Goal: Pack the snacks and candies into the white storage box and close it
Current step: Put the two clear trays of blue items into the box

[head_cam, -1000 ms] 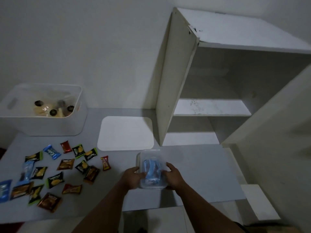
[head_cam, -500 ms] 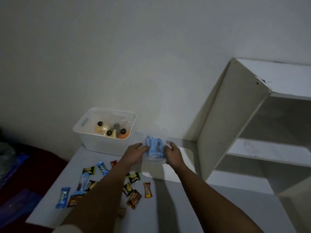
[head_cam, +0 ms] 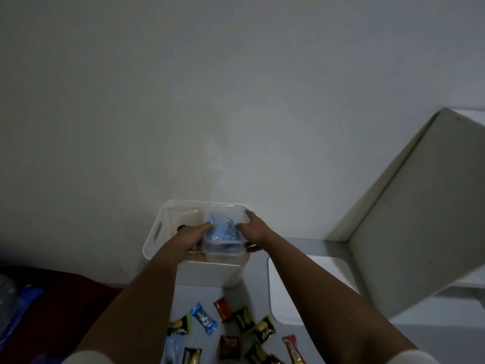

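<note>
both hands have carried the clear container from in front of the white storage box to over its open top, and the view has tilted up toward the wall. left hand grips the container's left side with curled fingers; right hand grips its right side the same way. 1 clear container, holding crumpled blue wrappers; their count cannot be told. 1 storage box, with a handle slot in its left wall; inside, partly hidden by the left hand, lie pale items and 1 dark round cap. 1 white lid lies flat to the right of the box. about 11 wrapped candies lie scattered on the grey surface below the box, some cut off by the frame edge. 1 white cabinet stands at right.
</note>
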Tool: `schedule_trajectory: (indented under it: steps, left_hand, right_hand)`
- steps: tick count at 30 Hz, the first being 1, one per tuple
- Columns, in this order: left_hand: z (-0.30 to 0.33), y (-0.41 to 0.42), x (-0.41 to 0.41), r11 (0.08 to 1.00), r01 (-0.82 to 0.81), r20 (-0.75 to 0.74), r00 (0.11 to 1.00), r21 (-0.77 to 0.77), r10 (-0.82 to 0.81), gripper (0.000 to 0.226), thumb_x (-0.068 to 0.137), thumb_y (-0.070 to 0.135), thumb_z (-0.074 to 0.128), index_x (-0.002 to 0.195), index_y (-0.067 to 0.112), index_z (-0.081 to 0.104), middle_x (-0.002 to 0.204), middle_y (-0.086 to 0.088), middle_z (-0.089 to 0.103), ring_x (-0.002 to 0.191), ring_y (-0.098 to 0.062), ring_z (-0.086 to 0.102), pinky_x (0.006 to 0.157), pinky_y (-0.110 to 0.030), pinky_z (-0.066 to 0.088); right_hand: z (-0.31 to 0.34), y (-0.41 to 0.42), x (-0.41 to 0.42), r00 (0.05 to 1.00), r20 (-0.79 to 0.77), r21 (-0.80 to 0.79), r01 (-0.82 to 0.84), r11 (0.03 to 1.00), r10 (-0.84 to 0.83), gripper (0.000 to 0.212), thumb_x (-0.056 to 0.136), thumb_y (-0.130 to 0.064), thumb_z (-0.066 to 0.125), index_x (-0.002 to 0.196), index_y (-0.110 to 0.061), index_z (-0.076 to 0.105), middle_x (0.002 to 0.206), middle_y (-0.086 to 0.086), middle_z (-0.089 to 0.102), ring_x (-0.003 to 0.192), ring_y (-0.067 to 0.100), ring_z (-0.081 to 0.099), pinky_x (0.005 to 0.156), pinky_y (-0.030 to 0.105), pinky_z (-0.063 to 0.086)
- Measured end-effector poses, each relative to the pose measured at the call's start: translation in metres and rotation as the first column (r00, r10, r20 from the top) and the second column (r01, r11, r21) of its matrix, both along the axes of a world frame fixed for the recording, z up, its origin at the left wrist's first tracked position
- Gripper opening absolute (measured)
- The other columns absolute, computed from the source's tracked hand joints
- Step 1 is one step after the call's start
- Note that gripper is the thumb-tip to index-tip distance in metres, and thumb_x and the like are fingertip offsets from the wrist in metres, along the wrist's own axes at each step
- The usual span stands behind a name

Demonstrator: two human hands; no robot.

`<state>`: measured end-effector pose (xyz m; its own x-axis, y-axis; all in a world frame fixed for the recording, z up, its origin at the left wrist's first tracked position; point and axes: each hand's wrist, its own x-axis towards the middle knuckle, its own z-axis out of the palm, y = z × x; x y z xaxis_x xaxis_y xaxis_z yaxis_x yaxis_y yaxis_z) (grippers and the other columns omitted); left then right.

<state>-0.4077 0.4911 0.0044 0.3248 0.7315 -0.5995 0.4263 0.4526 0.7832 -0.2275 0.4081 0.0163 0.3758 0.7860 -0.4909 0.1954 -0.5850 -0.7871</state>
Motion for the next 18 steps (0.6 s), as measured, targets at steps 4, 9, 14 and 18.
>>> schedule_trajectory:
  steps: [4,9,14,18]
  left_hand:
    - [-0.027,0.031,-0.001,0.987,0.107,0.003,0.994,-0.123,-0.108,0.031,0.085,0.029,0.074,0.108,0.009,0.068,0.101,-0.016,0.074,0.094,-0.032,0.072,0.087,-0.047,0.061]
    - [-0.058,0.058,0.006,0.944,0.225,-0.02,0.971,-0.24,-0.237,0.035,0.087,0.024,0.073,0.115,0.004,0.066,0.115,-0.026,0.07,0.097,-0.036,0.069,0.081,-0.043,0.06]
    - [-0.089,0.077,0.008,0.899,0.34,-0.119,0.916,-0.276,-0.383,0.029,0.09,0.016,0.07,0.112,-0.003,0.066,0.095,-0.021,0.069,0.076,-0.026,0.066,0.062,-0.032,0.056]
    - [-0.099,0.083,0.01,0.869,0.394,-0.128,0.886,-0.3,-0.446,0.011,0.094,0.003,0.065,0.103,-0.002,0.065,0.079,-0.014,0.067,0.056,-0.019,0.065,0.041,-0.022,0.05]
  right_hand:
    - [-0.012,0.03,-0.005,0.995,0.071,-0.171,-0.052,0.984,0.065,0.063,0.098,-0.026,0.056,0.153,-0.024,0.026,0.142,0.021,0.049,0.106,0.041,0.066,0.076,0.048,0.063]
    - [-0.037,0.055,-0.021,0.993,0.056,-0.305,-0.08,0.949,0.102,0.077,0.089,-0.029,0.073,0.151,-0.017,0.028,0.15,0.021,0.039,0.129,0.047,0.048,0.083,0.053,0.054]
    - [-0.077,0.067,-0.031,0.983,0.122,-0.366,-0.087,0.927,0.14,0.097,0.085,-0.029,0.079,0.157,-0.011,0.015,0.155,0.017,0.036,0.14,0.037,0.042,0.113,0.05,0.042]
    - [-0.151,0.082,-0.019,0.983,0.151,-0.371,-0.043,0.928,0.106,0.141,0.06,-0.05,0.086,0.157,-0.038,-0.016,0.165,0.013,0.021,0.15,0.041,0.027,0.116,0.058,0.036]
